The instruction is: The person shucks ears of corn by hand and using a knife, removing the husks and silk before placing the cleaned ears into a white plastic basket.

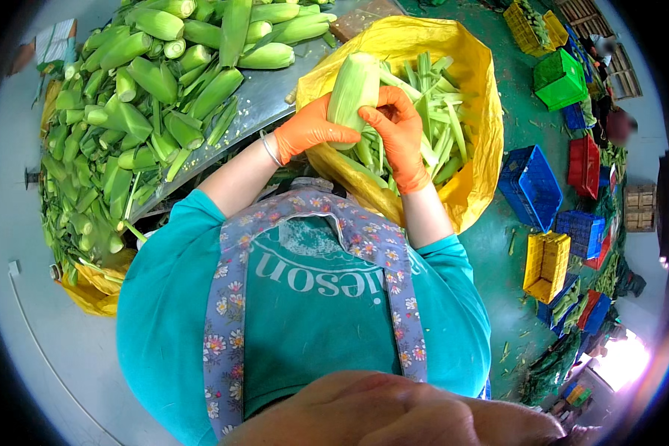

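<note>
One corn ear (353, 88), pale husk partly on, sits clamped in the grip of both orange-gloved hands, left (310, 130) and right (398, 134), over the yellow bag (477, 97) holding stripped husks (435, 111). Beyond, many unhusked ears (156, 82) crowd the counter (264, 100).

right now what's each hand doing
Left hand: closed on the corn ear, gripping its side.
Right hand: closed on the same ear, fingers at its husk, over the yellow bag.
</note>
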Demonstrator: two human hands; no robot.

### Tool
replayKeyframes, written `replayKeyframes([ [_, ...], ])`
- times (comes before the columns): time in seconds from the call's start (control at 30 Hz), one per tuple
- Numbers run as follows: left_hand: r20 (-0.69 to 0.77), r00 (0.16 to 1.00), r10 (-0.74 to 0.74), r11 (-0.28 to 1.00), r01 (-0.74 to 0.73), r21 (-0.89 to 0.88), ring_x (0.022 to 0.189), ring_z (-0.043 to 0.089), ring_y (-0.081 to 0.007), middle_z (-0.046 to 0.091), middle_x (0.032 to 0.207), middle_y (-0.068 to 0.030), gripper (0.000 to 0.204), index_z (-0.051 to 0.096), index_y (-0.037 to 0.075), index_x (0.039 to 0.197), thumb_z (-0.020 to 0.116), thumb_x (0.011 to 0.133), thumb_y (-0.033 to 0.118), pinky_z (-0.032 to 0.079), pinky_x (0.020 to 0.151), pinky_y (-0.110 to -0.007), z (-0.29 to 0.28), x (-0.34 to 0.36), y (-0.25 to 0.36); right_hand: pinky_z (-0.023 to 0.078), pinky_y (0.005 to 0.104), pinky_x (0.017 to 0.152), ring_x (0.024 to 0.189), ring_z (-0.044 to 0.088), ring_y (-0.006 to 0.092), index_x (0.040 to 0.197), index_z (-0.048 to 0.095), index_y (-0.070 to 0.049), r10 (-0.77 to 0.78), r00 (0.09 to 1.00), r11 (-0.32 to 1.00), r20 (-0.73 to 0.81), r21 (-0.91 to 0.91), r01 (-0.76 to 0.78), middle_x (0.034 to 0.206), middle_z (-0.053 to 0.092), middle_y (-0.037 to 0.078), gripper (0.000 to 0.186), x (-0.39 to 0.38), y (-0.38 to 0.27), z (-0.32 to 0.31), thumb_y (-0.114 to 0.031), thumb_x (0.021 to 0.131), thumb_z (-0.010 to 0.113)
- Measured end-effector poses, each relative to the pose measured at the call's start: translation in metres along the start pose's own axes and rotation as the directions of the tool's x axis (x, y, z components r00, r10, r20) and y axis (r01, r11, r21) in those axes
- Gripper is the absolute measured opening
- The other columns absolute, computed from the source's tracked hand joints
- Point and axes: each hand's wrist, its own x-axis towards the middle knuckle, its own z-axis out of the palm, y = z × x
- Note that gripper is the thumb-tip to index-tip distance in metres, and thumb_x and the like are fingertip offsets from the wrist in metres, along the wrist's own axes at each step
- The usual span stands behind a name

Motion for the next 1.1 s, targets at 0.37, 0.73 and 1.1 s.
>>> replayKeyframes([
  [0.37, 0.056, 0.997, 0.059, 0.919, -0.032, -0.393, 0.117, 0.059, -0.0231, 0.061, 0.128, -0.0118, 0.061, 0.05, 0.0, 0.136, 0.073, 0.089, 0.031, 0.046, 0.102, -0.037, -0.006, -0.001, -0.017, 0.048, 0.0276, 0.071, 0.077, 0.056, 0.0147, 0.102, 0.058, -0.007, 0.116, 0.986, 0.935, -0.117, 0.349, -0.068, 0.088, 0.061, 0.004, 0.012, -0.014, -0.011, 0.008, -0.018, 0.098, 0.061],
  [0.73, -0.287, 0.95, 0.125, 0.778, -0.273, -0.566, 0.108, 0.064, -0.0301, 0.065, 0.118, -0.0173, 0.062, 0.051, -0.004, 0.13, 0.068, 0.092, 0.042, 0.052, 0.097, -0.043, -0.039, 0.011, -0.031, 0.045, 0.0321, 0.1, 0.118, 0.057, 0.0194, 0.138, 0.053, -0.004, -0.005, 1.0, 0.744, 0.014, -0.668, 0.013, 0.13, 0.061, 0.009, 0.05, -0.01, -0.005, -0.036, -0.02, 0.093, 0.069],
  [1.1, -0.834, 0.551, 0.015, 0.994, 0.085, 0.074, 0.101, 0.065, -0.0255, 0.068, 0.111, -0.0144, 0.065, 0.061, 0.003, 0.123, 0.083, 0.074, 0.04, 0.049, 0.091, -0.037, -0.1, -0.173, -0.079, 0.051, 0.0274, 0.081, 0.088, 0.064, 0.0146, 0.124, 0.063, 0.002, 0.406, 0.853, 0.733, 0.328, -0.674, -0.089, 0.103, 0.068, 0.007, 0.036, 0.017, 0.043, 0.023, -0.022, 0.097, 0.063],
])
